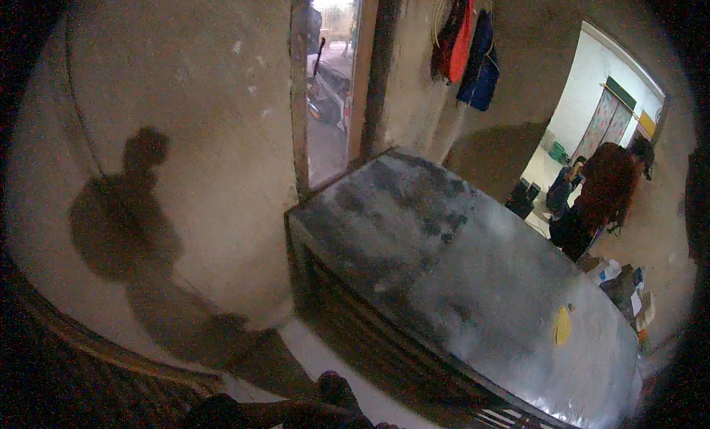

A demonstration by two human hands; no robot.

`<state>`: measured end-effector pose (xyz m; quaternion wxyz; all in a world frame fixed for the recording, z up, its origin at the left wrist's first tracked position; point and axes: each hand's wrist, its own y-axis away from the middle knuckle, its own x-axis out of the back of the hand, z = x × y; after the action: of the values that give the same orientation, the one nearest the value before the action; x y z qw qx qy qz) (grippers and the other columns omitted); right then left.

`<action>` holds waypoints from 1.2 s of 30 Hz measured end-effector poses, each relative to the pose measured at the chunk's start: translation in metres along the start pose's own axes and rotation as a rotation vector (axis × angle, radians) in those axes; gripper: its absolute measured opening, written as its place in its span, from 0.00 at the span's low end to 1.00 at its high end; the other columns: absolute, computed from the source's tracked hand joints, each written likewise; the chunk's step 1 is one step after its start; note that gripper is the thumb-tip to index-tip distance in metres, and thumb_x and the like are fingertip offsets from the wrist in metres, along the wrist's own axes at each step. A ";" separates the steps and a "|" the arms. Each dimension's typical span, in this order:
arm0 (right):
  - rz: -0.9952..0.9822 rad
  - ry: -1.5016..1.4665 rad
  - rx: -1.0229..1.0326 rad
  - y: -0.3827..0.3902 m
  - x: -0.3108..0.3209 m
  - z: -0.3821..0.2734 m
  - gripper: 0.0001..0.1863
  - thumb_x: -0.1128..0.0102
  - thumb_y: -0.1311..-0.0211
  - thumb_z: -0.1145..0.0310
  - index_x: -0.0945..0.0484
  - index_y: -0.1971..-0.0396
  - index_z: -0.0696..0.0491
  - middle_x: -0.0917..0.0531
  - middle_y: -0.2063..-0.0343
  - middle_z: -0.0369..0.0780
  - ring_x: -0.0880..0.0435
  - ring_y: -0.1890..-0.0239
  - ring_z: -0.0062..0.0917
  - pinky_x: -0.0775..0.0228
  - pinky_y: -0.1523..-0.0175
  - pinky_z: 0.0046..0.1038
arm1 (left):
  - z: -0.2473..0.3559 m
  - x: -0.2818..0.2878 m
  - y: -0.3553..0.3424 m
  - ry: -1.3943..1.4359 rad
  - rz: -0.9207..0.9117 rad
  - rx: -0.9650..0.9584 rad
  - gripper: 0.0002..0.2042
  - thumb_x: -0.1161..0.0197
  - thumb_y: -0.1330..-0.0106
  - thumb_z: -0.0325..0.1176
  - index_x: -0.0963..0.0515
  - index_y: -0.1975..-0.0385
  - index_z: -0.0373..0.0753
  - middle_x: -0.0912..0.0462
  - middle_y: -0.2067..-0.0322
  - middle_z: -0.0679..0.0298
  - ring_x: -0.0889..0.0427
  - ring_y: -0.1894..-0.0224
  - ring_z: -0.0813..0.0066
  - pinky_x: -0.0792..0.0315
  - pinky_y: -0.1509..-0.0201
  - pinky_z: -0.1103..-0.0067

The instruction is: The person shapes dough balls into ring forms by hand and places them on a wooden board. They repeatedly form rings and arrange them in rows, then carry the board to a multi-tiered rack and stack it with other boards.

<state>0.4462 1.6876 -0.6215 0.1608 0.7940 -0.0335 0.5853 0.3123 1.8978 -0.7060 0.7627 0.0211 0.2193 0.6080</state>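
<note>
Neither of my hands can be made out. Dark rounded shapes (336,392) at the lower edge, low over the pale floor, are too dim to tell as a foot or another part of me. In front and to the right stands a long table (384,259) with a grey, dark-blotched top. Toward its right end lies a flat yellow piece (563,325), perhaps a cloth or sponge, with a small dark bit (572,308) beside it. No hand touches either.
Beyond the table, a person in a dark red top (608,188) bends by a doorway; another person (563,188) is lower down. Red and blue cloths (479,66) hang on the wall. A narrow opening (329,133) shows a motorbike outside. Assorted items (629,288) sit past the table's right end.
</note>
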 end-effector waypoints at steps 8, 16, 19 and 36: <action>0.060 -0.070 -0.007 0.074 -0.029 0.032 0.17 0.48 0.39 0.58 0.20 0.56 0.49 0.26 0.46 0.46 0.33 0.39 0.44 0.38 0.37 0.47 | -0.027 -0.052 -0.022 -0.035 -0.038 0.050 0.29 0.53 0.27 0.49 0.44 0.33 0.38 0.40 0.35 0.63 0.43 0.33 0.71 0.50 0.30 0.73; 0.149 -0.156 -0.119 0.220 -0.036 0.077 0.16 0.47 0.40 0.60 0.19 0.58 0.51 0.23 0.50 0.46 0.29 0.43 0.43 0.35 0.39 0.45 | -0.015 -0.176 -0.072 -0.102 -0.119 0.113 0.31 0.54 0.28 0.50 0.46 0.31 0.38 0.42 0.33 0.64 0.45 0.31 0.72 0.52 0.28 0.73; 0.182 -0.187 -0.193 0.281 -0.056 0.095 0.15 0.47 0.40 0.61 0.19 0.59 0.51 0.22 0.52 0.46 0.28 0.44 0.43 0.34 0.39 0.44 | -0.017 -0.222 -0.101 -0.107 -0.238 0.161 0.31 0.54 0.28 0.50 0.47 0.31 0.38 0.43 0.32 0.64 0.46 0.31 0.72 0.52 0.28 0.73; 0.247 -0.442 -0.866 0.492 -0.056 0.082 0.18 0.49 0.40 0.63 0.20 0.56 0.58 0.30 0.41 0.55 0.31 0.43 0.54 0.35 0.41 0.51 | -0.067 -0.385 -0.278 -0.290 -1.057 0.213 0.48 0.47 0.38 0.68 0.53 0.26 0.41 0.51 0.27 0.65 0.52 0.27 0.74 0.61 0.24 0.72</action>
<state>0.3850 1.1911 -0.5890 0.3940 0.7495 -0.4004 0.3502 0.4799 1.4494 -0.7308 0.9799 0.0685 0.1530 0.1080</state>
